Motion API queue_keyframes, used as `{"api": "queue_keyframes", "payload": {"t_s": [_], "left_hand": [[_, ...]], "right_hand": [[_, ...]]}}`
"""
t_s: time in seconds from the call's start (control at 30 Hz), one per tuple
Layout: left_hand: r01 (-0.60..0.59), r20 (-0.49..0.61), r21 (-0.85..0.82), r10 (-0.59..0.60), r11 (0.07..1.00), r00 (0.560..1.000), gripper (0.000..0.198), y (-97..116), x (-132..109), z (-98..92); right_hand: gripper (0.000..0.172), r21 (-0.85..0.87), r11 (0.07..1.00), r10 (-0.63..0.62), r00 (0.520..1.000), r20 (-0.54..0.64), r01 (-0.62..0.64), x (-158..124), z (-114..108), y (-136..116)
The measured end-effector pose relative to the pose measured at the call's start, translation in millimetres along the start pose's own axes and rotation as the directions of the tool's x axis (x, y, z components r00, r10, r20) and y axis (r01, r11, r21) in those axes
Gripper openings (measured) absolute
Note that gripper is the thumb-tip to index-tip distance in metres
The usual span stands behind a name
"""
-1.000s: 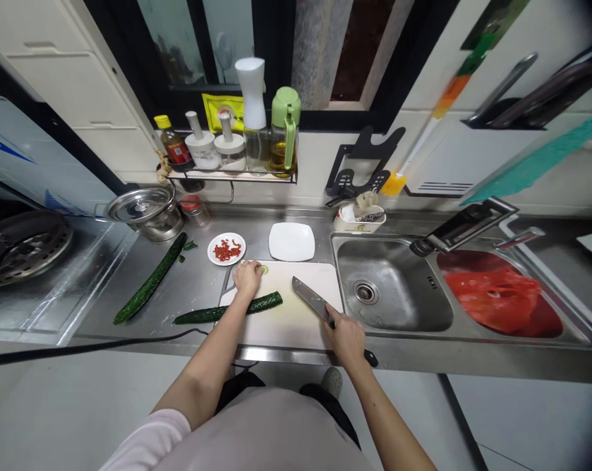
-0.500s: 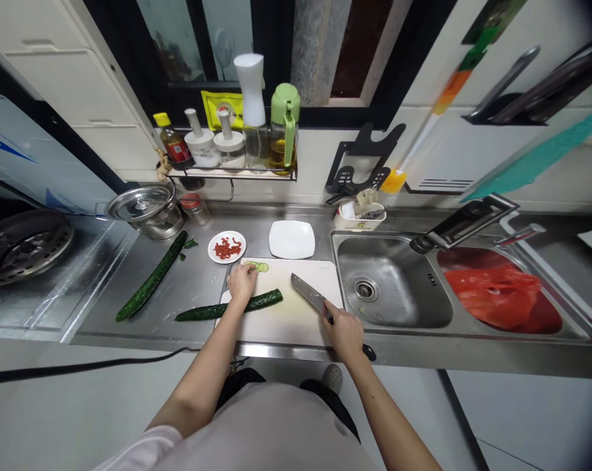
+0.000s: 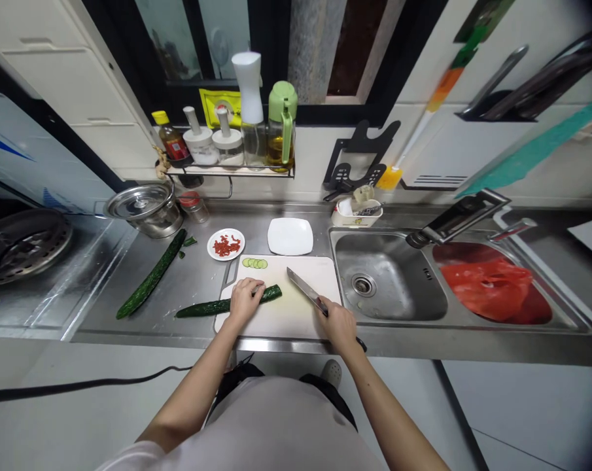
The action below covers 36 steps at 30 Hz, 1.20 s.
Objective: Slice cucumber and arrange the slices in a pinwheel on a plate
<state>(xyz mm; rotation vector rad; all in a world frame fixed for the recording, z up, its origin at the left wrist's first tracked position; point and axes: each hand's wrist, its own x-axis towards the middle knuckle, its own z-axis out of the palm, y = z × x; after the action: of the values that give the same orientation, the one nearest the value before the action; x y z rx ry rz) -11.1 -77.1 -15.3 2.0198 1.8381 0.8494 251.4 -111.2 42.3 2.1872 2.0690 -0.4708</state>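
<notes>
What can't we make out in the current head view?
Head view: board cucumber, stretch under the left hand, hidden by that hand.
Head view: knife, middle of its handle, covered by the right hand.
Head view: red bag, any contents, hidden by its folds.
Head view: yellow-capped bottle, label text too small.
Head view: dark round stove part, cut off by left edge.

Right fingers (image 3: 329, 311) grip knife (image 3: 301, 285); left fingers (image 3: 249, 286) over cucumber (image 3: 203, 309).

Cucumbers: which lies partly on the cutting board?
The cucumber at the left hand: its right part lies on the cutting board; the other cucumber lies wholly on the counter.
</notes>
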Motion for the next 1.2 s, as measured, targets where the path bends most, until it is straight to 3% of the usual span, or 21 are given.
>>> {"api": "queue_keyframes", "payload": {"t_s": [0.17,0.37,0.7,1.2], "left_hand": [[-0.165,0.061,-0.040,0.167,0.986,0.984,0.024,5,0,6.0],[-0.257,0.086,-0.005,0.257,0.966,0.963,0.024,5,3,14.4],[-0.323,0.029,-0.029,0.324,0.946,0.946,0.025,3,-7,21.8],[-0.310,0.053,-0.010,0.310,0.951,0.949,0.025,6,-8,20.1]], "right_hand": [[0.037,0.029,1.000,-0.001,0.997,0.080,-0.001,3,-4,-14],[0.033,0.070,0.993,-0.109,0.982,0.151,0.099,9,-11,-31],[0.029,0.103,0.978,-0.200,0.955,0.219,0.181,8,-17,-52],[0.028,0.067,0.980,-0.201,0.944,0.261,0.190,5,-15,-63]]}}
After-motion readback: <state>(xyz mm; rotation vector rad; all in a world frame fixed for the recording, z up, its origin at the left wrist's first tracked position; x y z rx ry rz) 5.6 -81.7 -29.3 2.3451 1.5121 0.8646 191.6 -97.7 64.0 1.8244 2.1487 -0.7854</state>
